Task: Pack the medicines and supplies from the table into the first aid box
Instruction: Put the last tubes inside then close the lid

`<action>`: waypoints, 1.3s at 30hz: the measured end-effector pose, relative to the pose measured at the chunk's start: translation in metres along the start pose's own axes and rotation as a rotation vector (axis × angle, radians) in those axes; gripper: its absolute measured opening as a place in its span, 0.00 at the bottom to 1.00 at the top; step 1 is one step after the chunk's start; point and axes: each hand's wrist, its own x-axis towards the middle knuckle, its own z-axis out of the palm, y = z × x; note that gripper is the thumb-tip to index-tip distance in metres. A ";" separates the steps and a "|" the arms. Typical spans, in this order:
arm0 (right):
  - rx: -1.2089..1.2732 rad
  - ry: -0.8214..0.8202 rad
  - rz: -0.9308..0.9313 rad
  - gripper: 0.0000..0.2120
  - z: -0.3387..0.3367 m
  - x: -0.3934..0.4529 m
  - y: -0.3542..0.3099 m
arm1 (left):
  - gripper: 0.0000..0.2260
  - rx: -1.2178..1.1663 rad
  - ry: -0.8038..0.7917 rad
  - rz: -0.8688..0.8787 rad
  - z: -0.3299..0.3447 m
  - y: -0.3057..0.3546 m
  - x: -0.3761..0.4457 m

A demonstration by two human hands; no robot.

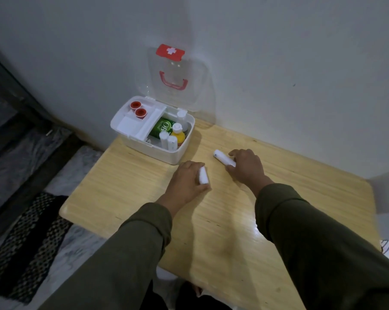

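Gripping one white roll (203,175) in my left hand (188,182) and closing my right hand (247,166) around a second white roll (223,158) lying on the wooden table (126,182), I face the open first aid box (153,151), already holding bottles (178,134), at the far corner against the wall (77,52).

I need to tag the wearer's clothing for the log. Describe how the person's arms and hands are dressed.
Both arms wear long, loose sleeves of dark olive-green cloth, plain with no visible markings, the left sleeve and the right sleeve each ending at the wrist. The left hand and right hand are bare: no gloves. No rings or watch show in this dim view.
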 end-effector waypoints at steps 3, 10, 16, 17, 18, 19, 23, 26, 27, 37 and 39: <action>0.031 0.081 0.009 0.21 -0.013 -0.002 -0.001 | 0.30 -0.005 -0.001 0.057 -0.012 0.014 0.009; 0.095 0.220 0.111 0.13 -0.059 -0.011 -0.007 | 0.27 -0.022 -0.015 0.220 -0.043 0.046 0.033; 0.175 0.361 0.245 0.14 -0.081 -0.017 -0.037 | 0.28 -0.007 -0.054 0.378 -0.086 0.050 0.051; 0.193 0.380 0.267 0.15 -0.083 -0.018 -0.046 | 0.28 0.004 -0.057 0.403 -0.097 0.047 0.053; 0.210 0.397 0.288 0.16 -0.083 -0.019 -0.055 | 0.28 0.023 -0.057 0.428 -0.108 0.043 0.056; 0.223 0.415 0.300 0.16 -0.083 -0.019 -0.066 | 0.29 0.041 -0.056 0.450 -0.120 0.039 0.058; 0.284 0.482 0.334 0.17 -0.079 -0.016 -0.111 | 0.29 0.071 -0.046 0.498 -0.169 0.014 0.069; 0.310 0.508 0.349 0.16 -0.074 -0.011 -0.146 | 0.30 0.092 -0.055 0.506 -0.200 -0.008 0.077; 0.318 0.511 0.352 0.15 -0.072 -0.009 -0.157 | 0.30 0.101 -0.059 0.505 -0.210 -0.016 0.078; 0.182 0.570 0.387 0.17 -0.040 0.015 -0.251 | 0.27 0.193 -0.108 0.408 -0.260 -0.095 0.098; 0.165 0.558 0.378 0.18 -0.030 0.021 -0.261 | 0.28 0.199 -0.139 0.395 -0.262 -0.105 0.098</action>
